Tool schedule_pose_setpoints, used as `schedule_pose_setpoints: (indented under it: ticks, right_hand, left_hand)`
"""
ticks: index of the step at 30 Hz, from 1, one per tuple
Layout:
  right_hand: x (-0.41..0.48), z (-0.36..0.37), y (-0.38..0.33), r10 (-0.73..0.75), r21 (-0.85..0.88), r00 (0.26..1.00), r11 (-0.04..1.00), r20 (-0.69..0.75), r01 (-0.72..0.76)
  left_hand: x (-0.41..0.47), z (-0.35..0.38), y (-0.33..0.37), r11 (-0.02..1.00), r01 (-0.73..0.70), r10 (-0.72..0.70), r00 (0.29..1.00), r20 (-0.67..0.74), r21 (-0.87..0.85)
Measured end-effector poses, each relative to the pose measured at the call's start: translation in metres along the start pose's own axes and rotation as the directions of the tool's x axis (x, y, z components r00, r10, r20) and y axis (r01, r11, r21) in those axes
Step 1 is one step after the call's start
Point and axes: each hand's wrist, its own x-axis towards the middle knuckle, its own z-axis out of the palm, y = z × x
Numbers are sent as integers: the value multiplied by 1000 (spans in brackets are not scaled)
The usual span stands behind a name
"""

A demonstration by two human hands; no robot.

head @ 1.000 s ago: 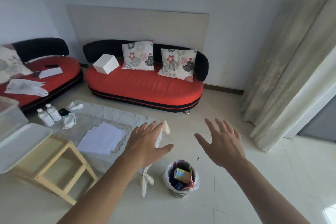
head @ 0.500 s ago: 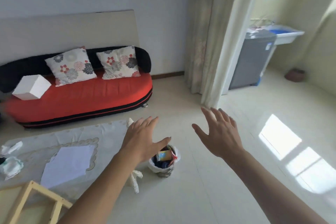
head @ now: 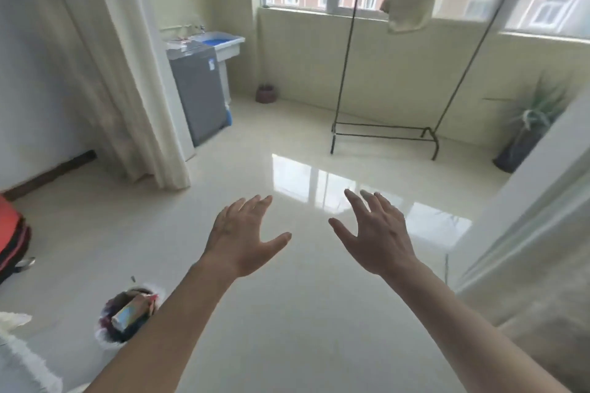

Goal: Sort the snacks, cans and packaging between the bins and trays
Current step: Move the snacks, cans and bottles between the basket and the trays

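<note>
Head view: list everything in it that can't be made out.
- Bin: head view, left arm covers its right side; motion blur makes the packets inside unreadable.
- Sofa: head view, cut off by the left edge.
- White cloth: head view, cut off at bottom-left corner, blurred.

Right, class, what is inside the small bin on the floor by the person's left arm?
The bin holds a blurred pale carton, red wrapping and dark packaging beneath. The left forearm covers its right edge, and whatever lies deeper is hidden.

left hand (head: 243, 234): fingers spread, empty | right hand (head: 378, 234): fingers spread, empty
</note>
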Motion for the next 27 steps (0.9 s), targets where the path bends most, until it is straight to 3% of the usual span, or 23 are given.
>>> schedule_pose_setpoints:
  ticks: [8, 15, 27]
  right_hand:
    - [-107, -45, 187, 359, 8, 930, 933, -79, -359]
    - [-217, -78, 329, 526, -39, 842, 845, -117, -534]
    - [-399, -103, 472, 821, 24, 529, 546, -215, -837]
  left_hand:
    - [19, 64, 199, 943, -332, 334, 941, 53, -36]
    - [-12, 132, 382, 833, -542, 552, 830, 85, -115]
    - [-73, 220, 589, 546, -806, 837, 511, 194, -229]
